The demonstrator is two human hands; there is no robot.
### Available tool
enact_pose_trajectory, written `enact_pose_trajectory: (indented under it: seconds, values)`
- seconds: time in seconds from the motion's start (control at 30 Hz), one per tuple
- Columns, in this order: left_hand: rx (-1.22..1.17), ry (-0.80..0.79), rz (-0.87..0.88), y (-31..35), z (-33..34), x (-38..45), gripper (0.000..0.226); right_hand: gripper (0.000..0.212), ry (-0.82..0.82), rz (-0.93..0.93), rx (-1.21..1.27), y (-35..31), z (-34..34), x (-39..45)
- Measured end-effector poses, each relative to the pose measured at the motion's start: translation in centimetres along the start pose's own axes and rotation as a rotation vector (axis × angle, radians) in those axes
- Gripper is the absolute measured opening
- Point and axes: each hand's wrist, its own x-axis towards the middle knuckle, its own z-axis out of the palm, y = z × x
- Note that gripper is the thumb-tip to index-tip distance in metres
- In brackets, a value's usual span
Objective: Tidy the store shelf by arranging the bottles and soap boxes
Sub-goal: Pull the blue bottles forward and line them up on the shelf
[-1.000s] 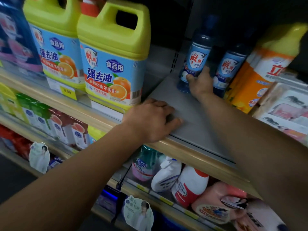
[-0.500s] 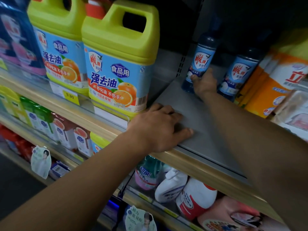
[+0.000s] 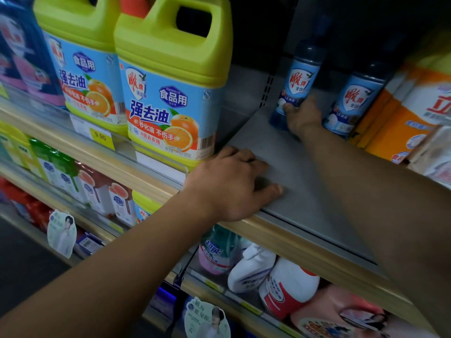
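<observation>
Grey shelf (image 3: 305,172) under flat left hand (image 3: 229,184), right hand (image 3: 303,115) gripping blue bottle (image 3: 296,81), orange bottles (image 3: 400,123) beside.

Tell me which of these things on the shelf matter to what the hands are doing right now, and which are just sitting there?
In use: right hand, blue bottle it grips, left hand resting on the grey shelf.

Just there: second blue bottle, yellow-green jugs, orange bottles, white spray bottle below.

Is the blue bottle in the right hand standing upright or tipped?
Tipped: the blue bottle leans right, gripped low by the right hand.
</observation>
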Motion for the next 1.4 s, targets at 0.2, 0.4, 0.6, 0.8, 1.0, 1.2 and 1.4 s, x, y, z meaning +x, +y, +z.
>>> enact_pose_trajectory:
  seconds: [0.2,0.4,0.6,0.8,1.0,1.2,1.4]
  values:
    - [-0.005,0.002,-0.025,0.3,-0.1,0.0,0.069,0.047,-0.074,-0.093,-0.16,0.0,-2.1,-4.7]
    - [-0.032,-0.016,-0.026,0.3,-0.3,0.0,0.056,0.053,-0.19,-0.216,-0.322,1.5,-7.4,-12.8]
    - [-0.106,-0.017,-0.093,1.2,-1.0,0.1,0.052,0.04,-0.209,-0.234,-0.45,5.9,-15.4,-19.5]
    - [-0.242,0.104,-0.112,5.2,-1.0,2.5,0.042,0.051,-0.239,-0.101,-0.599,9.3,-20.4,-21.1]
    - [-0.469,0.154,-0.233,8.3,-0.2,8.4,0.047,0.058,-0.193,-0.087,-0.682,9.9,-20.1,-21.0]
    - [-0.763,0.17,-0.287,9.9,2.2,15.3,0.054,0.061,-0.191,-0.114,-0.681,10.5,-19.8,-20.8]
    - [-0.969,0.155,-0.197,9.9,5.0,19.9,0.067,0.075,-0.158,-0.104,-0.682,10.6,-19.4,-20.6]
